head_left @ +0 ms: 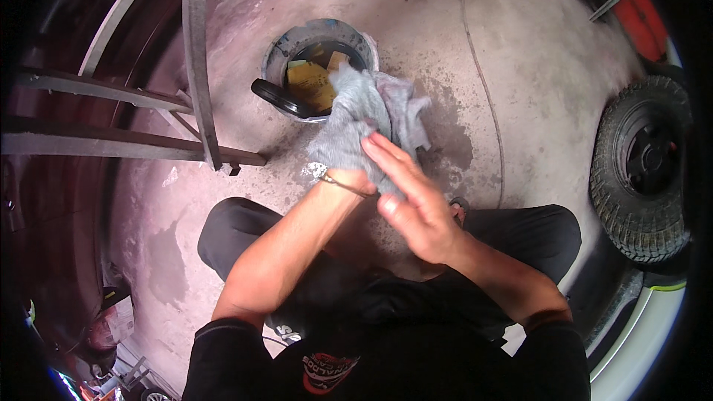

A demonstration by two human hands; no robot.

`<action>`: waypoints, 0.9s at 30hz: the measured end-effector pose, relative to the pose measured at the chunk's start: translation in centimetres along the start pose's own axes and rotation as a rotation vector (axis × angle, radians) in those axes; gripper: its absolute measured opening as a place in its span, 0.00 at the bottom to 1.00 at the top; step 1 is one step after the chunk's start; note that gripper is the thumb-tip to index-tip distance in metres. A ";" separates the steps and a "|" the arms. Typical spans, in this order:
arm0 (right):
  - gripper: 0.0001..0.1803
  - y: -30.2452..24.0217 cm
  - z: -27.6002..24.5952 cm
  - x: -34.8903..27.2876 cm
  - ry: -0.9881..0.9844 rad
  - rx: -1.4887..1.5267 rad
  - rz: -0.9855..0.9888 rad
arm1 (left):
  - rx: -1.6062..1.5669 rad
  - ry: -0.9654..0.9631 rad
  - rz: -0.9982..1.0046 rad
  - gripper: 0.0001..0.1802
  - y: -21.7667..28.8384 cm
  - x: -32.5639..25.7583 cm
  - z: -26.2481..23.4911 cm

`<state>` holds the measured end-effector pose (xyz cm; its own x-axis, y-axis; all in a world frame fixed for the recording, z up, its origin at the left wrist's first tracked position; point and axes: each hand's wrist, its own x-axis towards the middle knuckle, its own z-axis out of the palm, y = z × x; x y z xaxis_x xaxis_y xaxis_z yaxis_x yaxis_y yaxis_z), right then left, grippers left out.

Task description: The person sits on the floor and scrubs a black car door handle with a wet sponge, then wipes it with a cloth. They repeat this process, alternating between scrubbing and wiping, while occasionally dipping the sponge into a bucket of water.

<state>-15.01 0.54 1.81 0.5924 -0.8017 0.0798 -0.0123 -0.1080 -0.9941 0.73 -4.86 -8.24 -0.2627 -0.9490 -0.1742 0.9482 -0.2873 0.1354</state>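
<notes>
While the person sits or squats low w/ knees spread in dark trousers, a damp-looking gray rag hangs out front over the concrete floor, btwn the body and a paint-smeared bucket. The L hand, w/ a thin bracelet at the wrist, is mostly under the rag, so can't tell from here if its fingers are closed on the cloth or just draped by it. The R hand is plain to see: open, fingers out straight & together, thumb off to the side, fingertips laid over the near part of the rag, not clenched on anything. Rag's a bit blurred; its far end overlaps the bucket's near R rim from where I stand, tho can't tell if they touch. In the bucket there's dark liquid w/ a few yellowish pcs, prob. sponge, and a black rounded object leans out over the L side of the rim. Dark wet spots mark the floor just R of the rag, and a thin cable runs past farther R. Over on the L stands a metal frame of gray bars, its foot near the bucket; on the far R there's a chunky-tread wheel, w/ a pale curved panel below it.
</notes>
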 end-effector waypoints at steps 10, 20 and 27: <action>0.38 3.5 -0.4 0.1 0.359 1.351 0.495 | 1.675 -0.041 0.474 0.19 -7.4 -4.9 1.8; 0.31 11.4 -0.2 -3.6 0.164 0.437 0.316 | 1.929 -0.284 0.504 0.20 -6.3 -6.1 4.7; 0.35 6.1 0.9 -0.8 0.229 1.296 0.603 | 2.158 -0.425 0.680 0.18 -1.0 -3.7 4.3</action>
<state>-14.83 0.99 -4.40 0.6195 -0.6202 -0.4812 0.5895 0.7723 -0.2366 0.00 -1.67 -3.52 -0.3820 -0.8149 0.4359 -0.5545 0.5795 0.5973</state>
